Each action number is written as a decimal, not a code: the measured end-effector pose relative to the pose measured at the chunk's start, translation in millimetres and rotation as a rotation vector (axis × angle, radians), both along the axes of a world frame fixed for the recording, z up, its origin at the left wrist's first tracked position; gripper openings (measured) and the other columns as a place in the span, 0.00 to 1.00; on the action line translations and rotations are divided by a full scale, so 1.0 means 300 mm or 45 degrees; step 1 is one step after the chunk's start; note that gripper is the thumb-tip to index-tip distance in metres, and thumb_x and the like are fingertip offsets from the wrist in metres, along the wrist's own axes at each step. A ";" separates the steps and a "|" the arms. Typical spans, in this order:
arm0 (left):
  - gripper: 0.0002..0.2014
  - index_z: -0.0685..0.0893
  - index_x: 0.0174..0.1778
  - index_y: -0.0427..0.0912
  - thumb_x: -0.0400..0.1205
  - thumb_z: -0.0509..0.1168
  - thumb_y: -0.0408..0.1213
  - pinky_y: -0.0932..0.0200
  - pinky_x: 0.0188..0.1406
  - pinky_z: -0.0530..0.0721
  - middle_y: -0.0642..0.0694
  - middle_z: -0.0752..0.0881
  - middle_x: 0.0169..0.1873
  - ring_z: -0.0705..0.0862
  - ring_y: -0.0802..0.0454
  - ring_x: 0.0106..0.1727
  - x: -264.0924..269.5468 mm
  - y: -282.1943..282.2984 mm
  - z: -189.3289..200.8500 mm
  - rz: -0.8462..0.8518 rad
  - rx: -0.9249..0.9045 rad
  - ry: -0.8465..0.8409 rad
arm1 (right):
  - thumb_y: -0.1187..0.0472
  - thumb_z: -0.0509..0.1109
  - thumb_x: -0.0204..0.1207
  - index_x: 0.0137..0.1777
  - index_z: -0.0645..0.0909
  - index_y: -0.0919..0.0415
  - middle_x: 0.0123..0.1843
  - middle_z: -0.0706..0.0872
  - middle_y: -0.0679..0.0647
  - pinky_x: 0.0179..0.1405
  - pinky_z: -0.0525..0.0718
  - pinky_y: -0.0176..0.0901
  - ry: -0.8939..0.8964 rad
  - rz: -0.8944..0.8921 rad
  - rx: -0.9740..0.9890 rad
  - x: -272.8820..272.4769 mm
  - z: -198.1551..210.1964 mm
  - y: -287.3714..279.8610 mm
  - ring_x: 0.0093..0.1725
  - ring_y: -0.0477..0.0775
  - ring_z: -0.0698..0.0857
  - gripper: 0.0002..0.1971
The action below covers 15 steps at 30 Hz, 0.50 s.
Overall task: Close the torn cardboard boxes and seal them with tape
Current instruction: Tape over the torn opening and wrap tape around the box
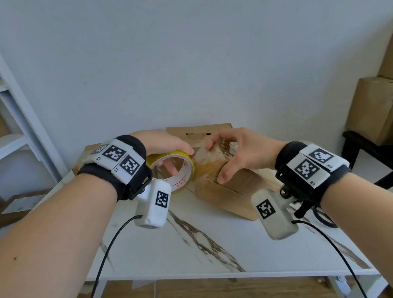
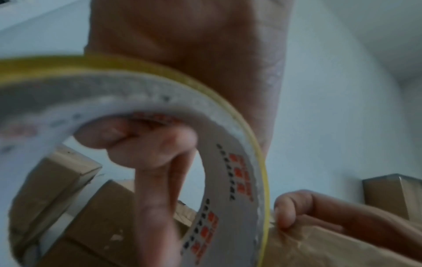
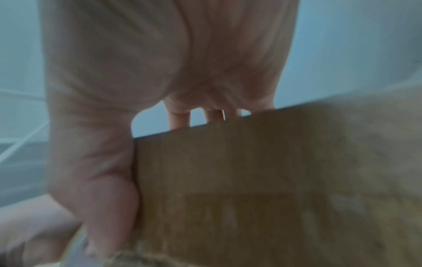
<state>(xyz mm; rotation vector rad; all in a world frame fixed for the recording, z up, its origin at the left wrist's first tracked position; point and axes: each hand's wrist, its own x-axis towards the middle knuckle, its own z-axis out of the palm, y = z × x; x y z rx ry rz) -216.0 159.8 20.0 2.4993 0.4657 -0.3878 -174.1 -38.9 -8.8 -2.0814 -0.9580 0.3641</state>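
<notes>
- The cardboard box sits tilted on the marble-patterned table, directly under the right hand, its top wrapped in glossy tape.
- The right hand grips the box's upper end, thumb on the near face, fingers curled over the far edge.
- The tape roll, yellow-edged with a white printed core, is just left of the right hand and touches the box's taped end.
- The left hand holds the roll, fingers hooked through its core, palm over the outer rim.
- Beyond both hands, a second cardboard box lies against the wall.
- Far right of the right hand, stacked boxes rest on a dark stand.
</notes>
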 end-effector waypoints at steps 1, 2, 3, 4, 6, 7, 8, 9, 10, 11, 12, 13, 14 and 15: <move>0.18 0.88 0.46 0.43 0.77 0.67 0.56 0.61 0.33 0.78 0.44 0.92 0.35 0.85 0.50 0.36 -0.004 0.004 -0.002 0.015 0.019 -0.030 | 0.63 0.87 0.50 0.51 0.82 0.50 0.44 0.83 0.49 0.53 0.80 0.47 -0.019 -0.005 -0.026 -0.003 0.004 0.007 0.46 0.51 0.81 0.28; 0.19 0.89 0.46 0.43 0.76 0.67 0.57 0.59 0.38 0.81 0.45 0.91 0.30 0.86 0.50 0.37 -0.005 0.012 -0.005 0.029 0.037 -0.054 | 0.62 0.87 0.49 0.47 0.81 0.49 0.41 0.82 0.48 0.48 0.80 0.47 -0.043 -0.008 -0.052 -0.003 0.008 0.015 0.44 0.50 0.81 0.26; 0.20 0.89 0.46 0.43 0.76 0.67 0.57 0.58 0.43 0.82 0.46 0.90 0.28 0.87 0.50 0.37 -0.009 0.018 -0.010 0.042 0.042 -0.066 | 0.62 0.87 0.50 0.45 0.80 0.48 0.40 0.81 0.48 0.45 0.78 0.45 -0.071 -0.005 -0.074 -0.005 0.013 0.022 0.42 0.50 0.80 0.25; 0.20 0.89 0.46 0.42 0.76 0.66 0.58 0.57 0.46 0.82 0.46 0.89 0.27 0.86 0.50 0.36 -0.012 0.023 -0.016 0.047 0.025 -0.068 | 0.63 0.87 0.51 0.42 0.80 0.47 0.40 0.81 0.48 0.43 0.77 0.44 -0.096 -0.007 -0.104 -0.004 0.018 0.026 0.41 0.50 0.79 0.23; 0.20 0.88 0.42 0.42 0.77 0.66 0.57 0.59 0.42 0.82 0.46 0.88 0.25 0.85 0.50 0.32 -0.015 0.030 -0.031 0.049 -0.036 -0.089 | 0.64 0.86 0.52 0.40 0.78 0.47 0.42 0.80 0.50 0.42 0.77 0.45 -0.143 -0.001 -0.199 -0.002 0.024 0.031 0.42 0.51 0.78 0.22; 0.20 0.87 0.38 0.42 0.78 0.66 0.57 0.61 0.38 0.82 0.46 0.88 0.24 0.85 0.51 0.31 -0.018 0.028 -0.037 0.036 -0.055 -0.102 | 0.64 0.86 0.52 0.40 0.77 0.47 0.43 0.80 0.50 0.41 0.77 0.46 -0.167 0.004 -0.275 -0.001 0.021 0.033 0.41 0.51 0.78 0.23; 0.20 0.87 0.36 0.42 0.78 0.66 0.57 0.62 0.36 0.82 0.46 0.88 0.25 0.85 0.51 0.30 -0.016 0.027 -0.049 0.024 -0.054 -0.104 | 0.64 0.85 0.51 0.39 0.77 0.47 0.45 0.79 0.50 0.39 0.77 0.47 -0.194 0.010 -0.359 -0.003 0.014 0.035 0.41 0.51 0.77 0.23; 0.21 0.88 0.37 0.42 0.77 0.65 0.59 0.61 0.37 0.82 0.46 0.89 0.27 0.86 0.51 0.32 -0.012 0.025 -0.067 0.018 -0.040 -0.093 | 0.63 0.85 0.50 0.39 0.76 0.47 0.47 0.78 0.50 0.39 0.78 0.48 -0.221 0.028 -0.427 -0.007 0.006 0.037 0.42 0.52 0.77 0.23; 0.23 0.88 0.42 0.41 0.76 0.65 0.61 0.60 0.40 0.84 0.45 0.90 0.31 0.87 0.50 0.36 -0.005 0.021 -0.088 0.017 -0.010 -0.070 | 0.63 0.83 0.50 0.38 0.75 0.47 0.50 0.77 0.49 0.39 0.79 0.49 -0.241 0.048 -0.490 -0.010 -0.005 0.040 0.45 0.54 0.77 0.22; 0.26 0.87 0.49 0.41 0.74 0.66 0.63 0.57 0.46 0.85 0.43 0.91 0.37 0.88 0.49 0.42 0.003 0.015 -0.114 0.016 0.026 -0.053 | 0.65 0.82 0.51 0.38 0.75 0.48 0.55 0.76 0.49 0.39 0.79 0.48 -0.265 0.063 -0.550 -0.010 -0.016 0.041 0.49 0.56 0.78 0.22; 0.30 0.85 0.54 0.40 0.73 0.67 0.64 0.53 0.52 0.86 0.42 0.90 0.44 0.87 0.46 0.48 0.011 0.011 -0.141 0.019 0.063 -0.040 | 0.68 0.81 0.53 0.40 0.75 0.48 0.63 0.74 0.48 0.37 0.76 0.43 -0.307 0.062 -0.625 -0.009 -0.026 0.038 0.54 0.57 0.78 0.22; 0.31 0.83 0.58 0.39 0.73 0.67 0.64 0.51 0.56 0.85 0.41 0.88 0.49 0.86 0.44 0.51 0.017 0.006 -0.168 0.013 0.091 -0.027 | 0.68 0.80 0.57 0.42 0.75 0.48 0.72 0.70 0.46 0.33 0.72 0.37 -0.376 0.045 -0.731 -0.010 -0.035 0.035 0.61 0.57 0.77 0.21; 0.31 0.82 0.59 0.39 0.74 0.66 0.63 0.51 0.58 0.84 0.41 0.86 0.51 0.85 0.43 0.53 0.018 -0.001 -0.190 0.004 0.102 -0.007 | 0.67 0.79 0.60 0.45 0.75 0.47 0.80 0.63 0.44 0.30 0.65 0.33 -0.434 0.020 -0.848 -0.015 -0.042 0.032 0.68 0.56 0.75 0.21; 0.30 0.82 0.59 0.38 0.75 0.66 0.62 0.51 0.58 0.84 0.41 0.86 0.51 0.85 0.43 0.53 0.021 -0.003 -0.210 -0.004 0.087 0.007 | 0.66 0.78 0.62 0.47 0.75 0.45 0.83 0.56 0.42 0.28 0.61 0.33 -0.470 0.005 -0.928 -0.019 -0.048 0.029 0.71 0.54 0.73 0.21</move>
